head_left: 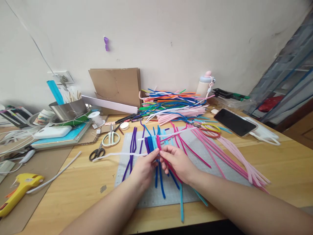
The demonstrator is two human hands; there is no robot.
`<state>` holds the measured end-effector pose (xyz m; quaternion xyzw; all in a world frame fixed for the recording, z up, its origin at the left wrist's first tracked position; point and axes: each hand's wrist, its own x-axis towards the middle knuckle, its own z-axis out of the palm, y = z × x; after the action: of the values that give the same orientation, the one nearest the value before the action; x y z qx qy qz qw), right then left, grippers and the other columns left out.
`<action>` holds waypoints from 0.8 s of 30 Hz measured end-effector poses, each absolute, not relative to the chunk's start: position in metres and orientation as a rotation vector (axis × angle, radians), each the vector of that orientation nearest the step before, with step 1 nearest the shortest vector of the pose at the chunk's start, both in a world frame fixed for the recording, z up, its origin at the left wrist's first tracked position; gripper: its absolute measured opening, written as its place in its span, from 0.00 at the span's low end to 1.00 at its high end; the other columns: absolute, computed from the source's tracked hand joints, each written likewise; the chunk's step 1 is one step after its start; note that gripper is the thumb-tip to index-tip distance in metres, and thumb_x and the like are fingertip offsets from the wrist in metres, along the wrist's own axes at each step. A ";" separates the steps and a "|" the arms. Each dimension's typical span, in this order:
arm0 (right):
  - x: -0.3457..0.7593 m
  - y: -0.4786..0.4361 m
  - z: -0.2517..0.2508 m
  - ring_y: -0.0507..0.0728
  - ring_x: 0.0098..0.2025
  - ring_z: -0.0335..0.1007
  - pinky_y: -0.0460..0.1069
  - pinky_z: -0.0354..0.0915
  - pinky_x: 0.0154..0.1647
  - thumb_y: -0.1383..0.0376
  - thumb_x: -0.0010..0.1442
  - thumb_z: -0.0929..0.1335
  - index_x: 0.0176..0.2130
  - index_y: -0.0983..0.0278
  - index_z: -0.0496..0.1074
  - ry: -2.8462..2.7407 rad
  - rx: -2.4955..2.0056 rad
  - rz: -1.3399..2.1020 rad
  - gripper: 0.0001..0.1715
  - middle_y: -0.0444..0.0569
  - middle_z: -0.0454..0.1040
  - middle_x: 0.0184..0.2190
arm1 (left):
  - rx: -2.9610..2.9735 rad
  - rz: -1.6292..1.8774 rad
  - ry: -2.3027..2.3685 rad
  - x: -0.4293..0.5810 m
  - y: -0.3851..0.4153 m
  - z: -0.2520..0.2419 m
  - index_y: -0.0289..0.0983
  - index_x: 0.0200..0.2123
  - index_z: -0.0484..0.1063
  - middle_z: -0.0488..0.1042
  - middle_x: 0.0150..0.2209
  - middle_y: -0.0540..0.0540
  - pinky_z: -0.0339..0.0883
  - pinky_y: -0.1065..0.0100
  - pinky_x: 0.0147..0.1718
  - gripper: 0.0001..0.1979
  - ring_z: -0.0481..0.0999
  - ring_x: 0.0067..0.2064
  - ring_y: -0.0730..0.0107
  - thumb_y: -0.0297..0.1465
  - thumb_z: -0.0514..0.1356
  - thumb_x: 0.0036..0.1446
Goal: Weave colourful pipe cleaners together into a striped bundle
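Over a grey cutting mat [146, 200], a small band of pipe cleaners in purple, blue, light blue and hot pink [151, 143] lies across two white pipe cleaners [112, 154]. My left hand [145, 166] is closed on the band's lower edge, thumb on top. Close beside it, my right hand [177, 163] pinches a hot pink pipe cleaner [158, 141] at the band's right end. Its tail runs under my right fingers. Loose blue ends [160, 182] hang below my hands. Purple pipe cleaners [133, 147] lie left of the band.
Pink pipe cleaners [234, 160] spread to the right, near red-and-yellow-handled scissors [212, 130] and a phone [235, 122]. A multicoloured heap [173, 106] sits behind. White-handled scissors [111, 138] and black-handled scissors [97, 152] lie left of the mat. A yellow glue gun [21, 189] rests far left.
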<state>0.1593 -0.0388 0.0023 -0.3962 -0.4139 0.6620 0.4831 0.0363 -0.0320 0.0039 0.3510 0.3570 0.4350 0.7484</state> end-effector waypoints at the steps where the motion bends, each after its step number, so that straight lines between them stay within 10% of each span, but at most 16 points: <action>1: 0.159 -0.039 0.002 0.47 0.17 0.63 0.42 0.61 0.13 0.57 0.51 0.69 0.29 0.65 0.65 -1.009 -0.964 1.612 0.15 0.40 0.68 0.21 | 0.739 0.954 0.766 0.037 -0.032 0.003 0.31 0.24 0.70 0.67 0.20 0.49 0.64 0.66 0.25 0.13 0.70 0.21 0.70 0.35 0.59 0.53; 19: 0.159 -0.040 0.003 0.50 0.18 0.64 0.46 0.65 0.18 0.55 0.53 0.67 0.29 0.63 0.63 -1.082 -1.035 1.566 0.15 0.39 0.66 0.19 | 0.578 0.963 0.768 0.040 -0.032 0.002 0.31 0.25 0.72 0.68 0.18 0.50 0.60 0.70 0.19 0.11 0.66 0.19 0.74 0.34 0.64 0.48; 24: 0.179 -0.046 0.019 0.56 0.32 0.68 0.52 0.65 0.35 0.60 0.61 0.61 0.31 0.62 0.70 -1.821 -1.094 0.789 0.13 0.48 0.71 0.28 | 0.437 1.034 0.900 0.030 -0.024 0.004 0.32 0.29 0.76 0.77 0.28 0.47 0.65 0.74 0.30 0.08 0.73 0.30 0.75 0.28 0.68 0.42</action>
<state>0.1788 -0.0463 0.0189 -0.4374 -0.7277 0.3152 0.4240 0.0300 -0.0240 0.0035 0.2001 0.4123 0.4736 0.7521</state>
